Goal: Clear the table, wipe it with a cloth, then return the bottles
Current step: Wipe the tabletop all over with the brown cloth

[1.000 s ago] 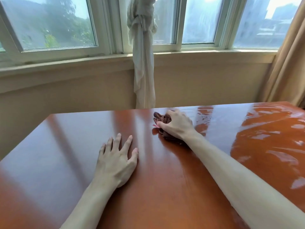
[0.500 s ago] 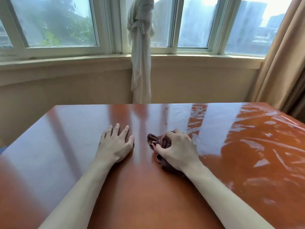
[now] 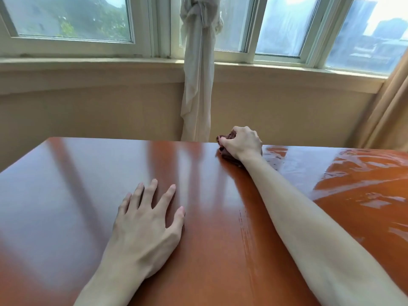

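Observation:
A glossy reddish-brown table (image 3: 66, 195) fills the lower view. My right hand (image 3: 241, 143) grips a bunched dark brown cloth (image 3: 227, 154) and presses it on the table at its far edge, arm stretched out. Most of the cloth is hidden under the hand. My left hand (image 3: 146, 226) rests flat on the table near me, fingers spread and straight, holding nothing. No bottles are in view.
A knotted white curtain (image 3: 197, 85) hangs behind the table's far edge under the windowsill (image 3: 88, 62). A beige drape (image 3: 393, 111) hangs at the right. Wet streaks shine on the table's right half (image 3: 353, 184).
My right hand has pushed the cloth away from me, from the table's middle to its far edge. My left hand stays flat on the table.

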